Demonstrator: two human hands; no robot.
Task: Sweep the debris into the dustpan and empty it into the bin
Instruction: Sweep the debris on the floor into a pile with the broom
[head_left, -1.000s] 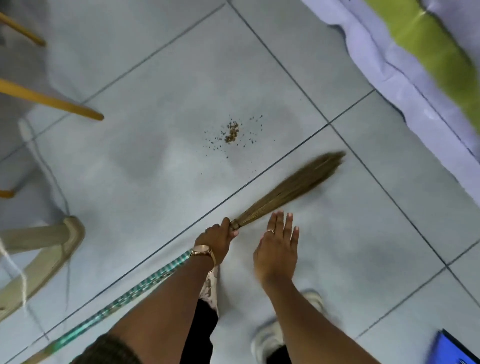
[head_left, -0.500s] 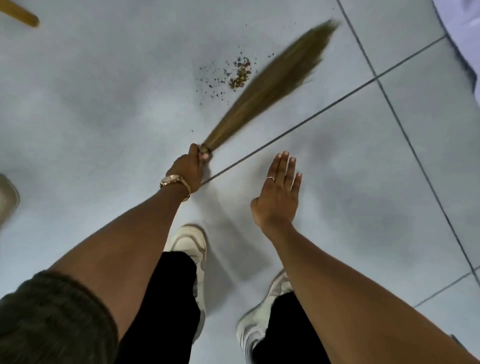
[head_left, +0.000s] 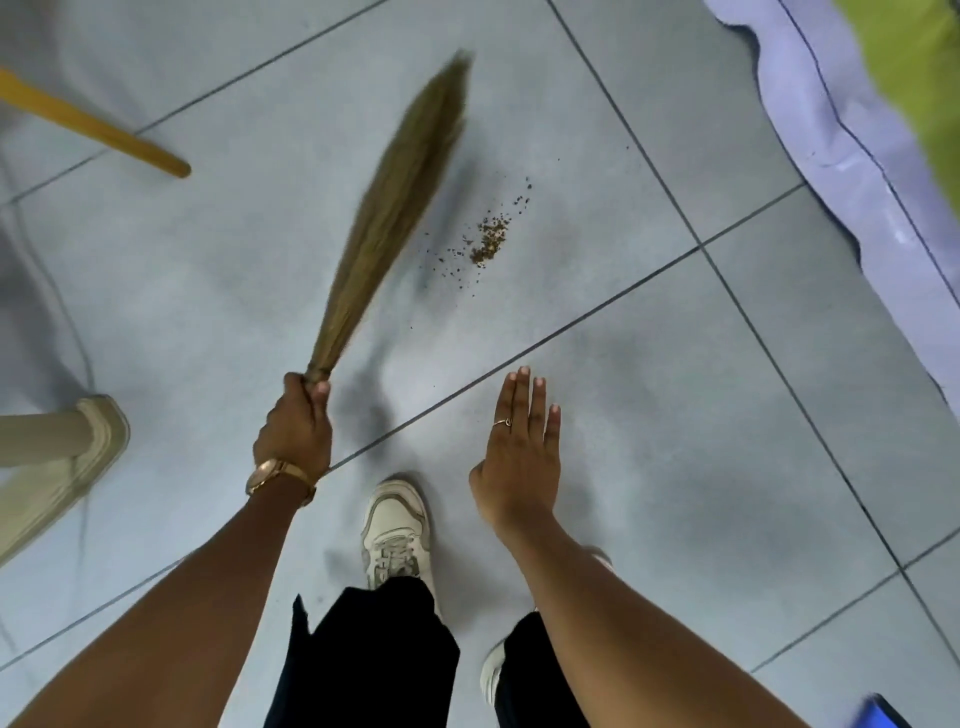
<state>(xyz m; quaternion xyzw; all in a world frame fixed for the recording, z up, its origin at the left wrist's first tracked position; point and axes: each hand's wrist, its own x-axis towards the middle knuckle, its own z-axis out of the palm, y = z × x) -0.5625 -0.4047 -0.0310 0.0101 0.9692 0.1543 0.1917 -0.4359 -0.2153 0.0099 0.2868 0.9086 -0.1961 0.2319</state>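
Observation:
A small pile of brown debris lies on the pale grey tiled floor, with loose specks scattered around it. My left hand is shut on the neck of a straw broom. The blurred bristles point up and away, just left of the debris. My right hand hovers flat above the floor with its fingers held straight, holding nothing, below and right of the debris. No dustpan or bin is clearly in view.
A lilac cloth with a green patch covers the floor at the upper right. A yellow wooden stick and a beige chair leg are at the left. My white shoes stand below. A blue object peeks in at the bottom right corner.
The broom head has swung from the right of the debris across to its left. The pile looks slightly more stretched out. My right hand stays flat and holds nothing.

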